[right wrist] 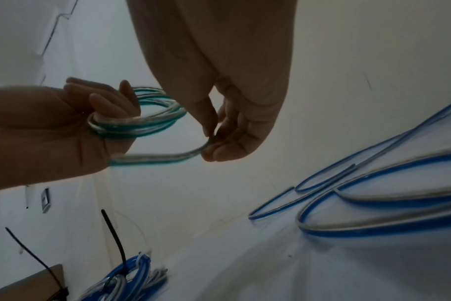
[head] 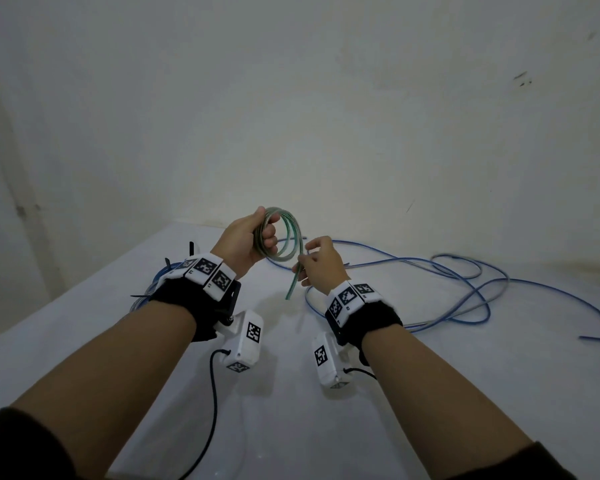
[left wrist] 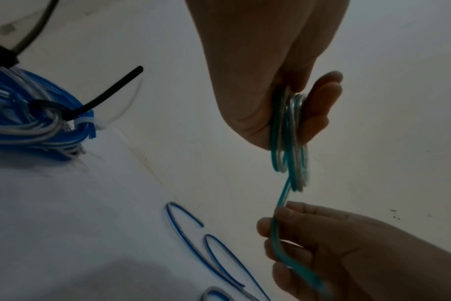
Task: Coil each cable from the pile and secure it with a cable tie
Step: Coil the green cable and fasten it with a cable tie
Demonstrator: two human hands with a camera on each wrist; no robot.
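Already, at your far left on the worktop (head: pixel 430 393), lay a blue coil (right wrist: pixel 131 272) cinched with a black cable tie (right wrist: pixel 115 234), out of the way. Your left hand (head: pixel 243 242) curled its fingers (head: pixel 269 233) around the green cable (head: pixel 286 237), probably to keep the loops stacked. Your right hand (head: pixel 321 263) pinched its short free tail, likely for the last turn, while loose blue cable (head: pixel 465 289) sprawled beyond, untouched.

White table (head: pixel 430 393) set against wall. Loose blue cables (head: pixel 458 299) sprawled at 2 o'clock. Coiled blue bundle (left wrist: pixel 26 126), bound with black cable ties (left wrist: pixel 108 95), laid at 10 o'clock.
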